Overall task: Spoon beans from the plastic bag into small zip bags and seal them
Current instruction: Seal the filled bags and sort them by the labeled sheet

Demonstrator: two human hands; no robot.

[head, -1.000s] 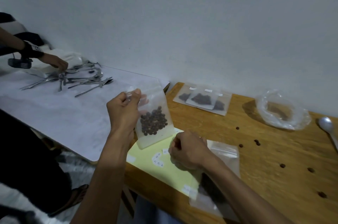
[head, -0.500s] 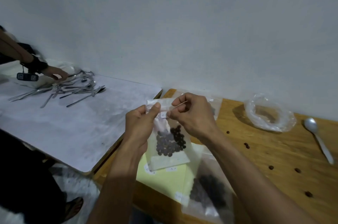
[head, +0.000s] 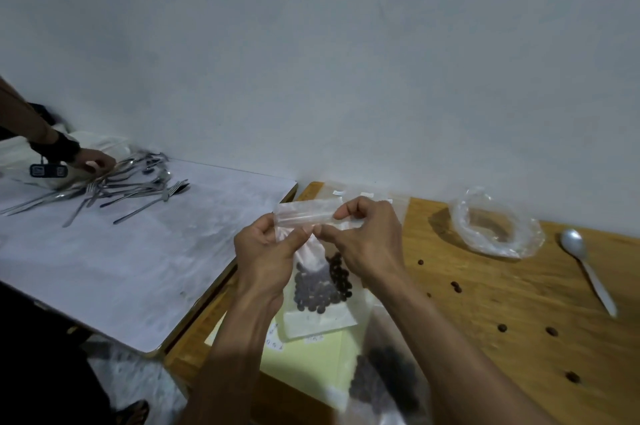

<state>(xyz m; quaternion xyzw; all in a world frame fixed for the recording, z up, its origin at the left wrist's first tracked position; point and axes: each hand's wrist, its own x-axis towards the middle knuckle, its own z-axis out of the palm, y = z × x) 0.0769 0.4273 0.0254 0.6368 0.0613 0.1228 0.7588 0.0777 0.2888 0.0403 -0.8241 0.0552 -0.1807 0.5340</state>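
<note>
- The small zip bag (head: 320,289) is held up above the near-left edge of the wooden bench (head: 519,303), with dark beans (head: 323,287) collected in its lower half.
- The left hand (head: 268,256) pinches the top strip of the bag near its left end; thumb and fingers (head: 301,232) are closed on the plastic.
- The right hand (head: 369,237) pinches the same strip close beside the left, so both hands grasp the bag at the seal line.
- The step in hand, as I judge it, is closing the zip. To do it well, the two sides of the strip should be lined up first, then pressed from one end to the other without skipping a part.
- The bag should stay upright so that no bean rises into the zip track.
- The plastic bag (head: 497,225) with the remaining beans lies open at the back of the bench, and the spoon (head: 585,265) lies just to the right of it, untouched.
- Several loose beans (head: 456,287) lie scattered on the bench; they could be picked up later.
- Another bag of beans (head: 384,379) lies under the right forearm, blurred.
</note>
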